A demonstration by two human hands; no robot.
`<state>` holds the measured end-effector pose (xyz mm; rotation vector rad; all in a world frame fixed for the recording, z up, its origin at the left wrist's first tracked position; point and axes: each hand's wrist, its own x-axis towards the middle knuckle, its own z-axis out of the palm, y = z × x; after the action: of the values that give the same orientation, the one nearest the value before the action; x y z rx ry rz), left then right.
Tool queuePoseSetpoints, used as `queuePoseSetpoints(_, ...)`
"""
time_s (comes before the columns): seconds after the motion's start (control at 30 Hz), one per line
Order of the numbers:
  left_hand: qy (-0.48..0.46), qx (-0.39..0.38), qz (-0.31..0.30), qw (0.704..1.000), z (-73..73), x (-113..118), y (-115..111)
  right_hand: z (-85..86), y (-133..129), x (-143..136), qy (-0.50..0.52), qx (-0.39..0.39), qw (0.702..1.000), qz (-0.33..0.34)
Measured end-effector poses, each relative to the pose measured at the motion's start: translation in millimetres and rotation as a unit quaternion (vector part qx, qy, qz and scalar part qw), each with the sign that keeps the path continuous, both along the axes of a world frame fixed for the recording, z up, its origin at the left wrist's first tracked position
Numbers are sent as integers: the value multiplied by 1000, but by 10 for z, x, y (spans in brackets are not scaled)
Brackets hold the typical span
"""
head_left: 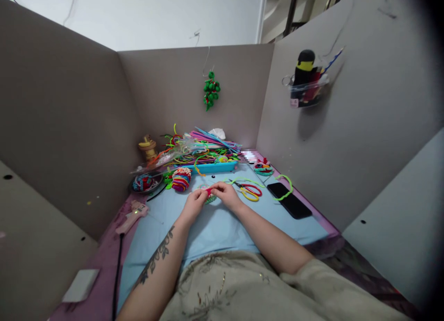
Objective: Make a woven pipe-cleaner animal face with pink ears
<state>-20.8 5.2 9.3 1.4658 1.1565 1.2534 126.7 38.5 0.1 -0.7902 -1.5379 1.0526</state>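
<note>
My left hand [196, 202] and my right hand [227, 194] meet over the middle of the blue cloth [211, 233]. Both are closed, fingertips pinching a small red fuzzy piece [208, 191] that looks like chenille stem. Green fuzzy coils [210, 200] show just beneath it; whether the two are joined I cannot tell. Left of my hands lies a striped, multicoloured fuzzy bundle [181, 180]. To their right are scissors [250, 192] with red and yellow handles, and a light green chenille stem [248, 180] behind.
A blue tray [215, 167] at the back is heaped with chenille stems [204, 147]. A glue gun [133, 217] lies left, its black cord [118, 274] running forward. A black phone [289, 200] lies right, under a green stem. Grey panels [194, 85] enclose the table.
</note>
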Motion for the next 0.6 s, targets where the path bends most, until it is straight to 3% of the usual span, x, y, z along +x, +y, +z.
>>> queuePoseSetpoints(0.2, -31, -24, -18, 999, -11, -3, 3, -5, 1, 44, -31, 72, 997, -10)
queuePoseSetpoints(0.4, 25, 26, -4, 999, 4, -18, 9, -14, 2, 61, -60, 97, 993, -5)
queuePoseSetpoints(0.6, 31, 8, -33, 999, 38, -33, -17, 35, -39, 71, -71, 140, 988, 17)
